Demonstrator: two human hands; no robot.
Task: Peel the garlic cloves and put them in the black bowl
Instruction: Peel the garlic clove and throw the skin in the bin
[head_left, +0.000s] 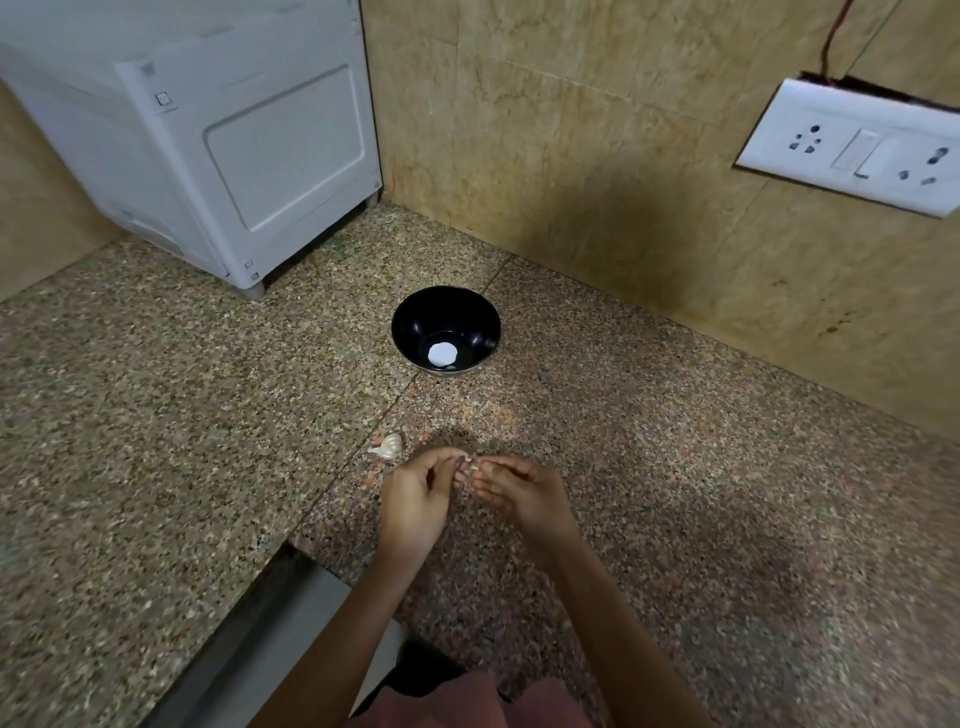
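Two hands meet low in the middle, just over the speckled stone counter. The left hand has its fingers curled in. The right hand has its fingers bent toward it. Their fingertips come together and pinch a little garlic clove between them. Fingers cover most of it, so only a pale bit shows. I cannot tell how much skin is on it.

Just beside the left hand, a garlic piece lies on the counter. It is pale with stripes, and no hand touches it.

Farther back sits the black bowl, well apart from the hands. It stands upright on the counter. A bright white spot shines at its bottom. I cannot tell if that is a clove or just light.

A white machine stands in the back left corner on little feet. On the tan wall to the right is a white switch plate with plug holes. A thin red wire goes up from it. A bit of pink cloth shows at the very bottom.
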